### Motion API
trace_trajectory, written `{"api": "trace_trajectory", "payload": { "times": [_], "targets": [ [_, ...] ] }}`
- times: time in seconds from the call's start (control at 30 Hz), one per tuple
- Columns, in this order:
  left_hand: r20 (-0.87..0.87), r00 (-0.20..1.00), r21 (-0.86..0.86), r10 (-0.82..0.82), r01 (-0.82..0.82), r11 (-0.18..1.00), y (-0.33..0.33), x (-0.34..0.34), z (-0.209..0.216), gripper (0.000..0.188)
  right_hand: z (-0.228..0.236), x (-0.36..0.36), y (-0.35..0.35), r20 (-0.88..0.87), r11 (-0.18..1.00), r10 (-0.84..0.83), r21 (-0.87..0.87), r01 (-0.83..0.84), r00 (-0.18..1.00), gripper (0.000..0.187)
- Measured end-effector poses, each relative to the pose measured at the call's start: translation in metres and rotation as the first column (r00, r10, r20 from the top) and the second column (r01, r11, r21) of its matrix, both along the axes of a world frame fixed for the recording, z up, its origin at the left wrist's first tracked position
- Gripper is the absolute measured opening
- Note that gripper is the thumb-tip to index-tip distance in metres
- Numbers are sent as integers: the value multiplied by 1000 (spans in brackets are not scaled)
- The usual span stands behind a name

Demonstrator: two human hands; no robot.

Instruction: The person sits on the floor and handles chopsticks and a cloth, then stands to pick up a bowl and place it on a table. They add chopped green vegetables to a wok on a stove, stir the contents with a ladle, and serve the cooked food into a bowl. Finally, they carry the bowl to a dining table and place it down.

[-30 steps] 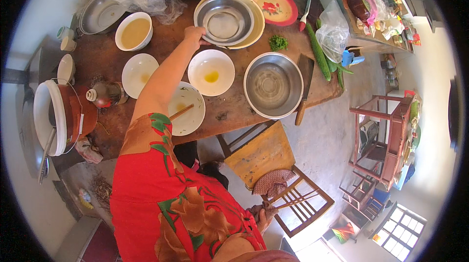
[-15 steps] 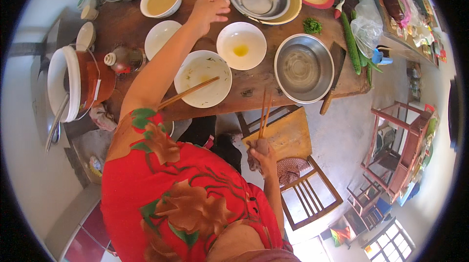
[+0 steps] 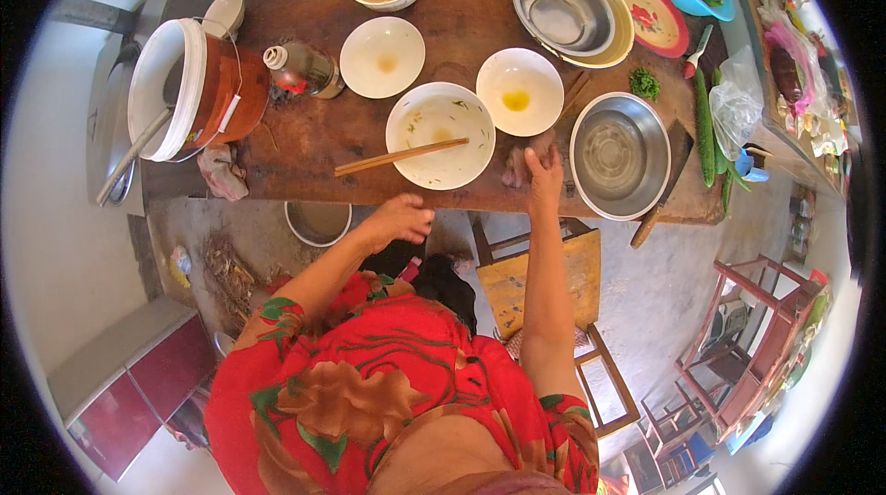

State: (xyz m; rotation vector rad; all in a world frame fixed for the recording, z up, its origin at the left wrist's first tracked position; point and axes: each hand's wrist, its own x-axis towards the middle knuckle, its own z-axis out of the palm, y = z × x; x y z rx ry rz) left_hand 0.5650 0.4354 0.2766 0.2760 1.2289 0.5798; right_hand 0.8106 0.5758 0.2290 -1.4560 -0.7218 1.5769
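My left hand (image 3: 397,222) hangs just off the table's front edge, fingers loosely bent and apart, with nothing seen in it. Above it on the table stands a white bowl (image 3: 420,121) with green bits inside and a pair of chopsticks (image 3: 401,156) across its rim. My right hand (image 3: 544,177) presses a greyish-brown cloth (image 3: 515,167) on the table edge, its fingers partly over it. Beyond that hand stands a white bowl with yellow oil (image 3: 519,100). More chopsticks (image 3: 576,89) lie beside it. A steel basin (image 3: 618,154) is to the right.
A cleaver (image 3: 660,186) lies along the basin, its handle past the table edge. Cucumbers (image 3: 706,131), chopped greens (image 3: 644,83) and nested basins (image 3: 577,11) are at the right. A red-brown bucket (image 3: 217,94) and a bottle (image 3: 305,71) stand left. A wooden chair (image 3: 535,278) is below.
My left hand has drawn back from over the table to its front edge. My right hand has brought the cloth up onto the table; the chopsticks it held now lie by the oil bowl.
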Motion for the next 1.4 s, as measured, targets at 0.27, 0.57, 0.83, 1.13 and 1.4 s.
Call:
{"api": "trace_trajectory", "payload": {
  "times": [0.27,0.57,0.83,1.13,1.4],
  "targets": [
    [162,924,227,347,-377,898,31,13,-16,48,-2,-11,-13,704,878,-200,438,-195,681,58],
    [-713,697,555,-80,630,543,18,57,-41,32,-9,86,-33,-432,774,-626,-242,585,649,53],
    [-911,406,401,69,913,-79,81,100,-52,41,-25,101,-20,-311,732,-673,-153,664,671,47],
    [-932,359,356,45,932,-67,84,103,-61,43,-22,99,-31,-178,739,-674,-154,656,717,37],
    [-901,427,425,73,904,-46,78,99,-76,41,14,106,-46,-202,816,-577,-133,562,791,36]
  ]
}}
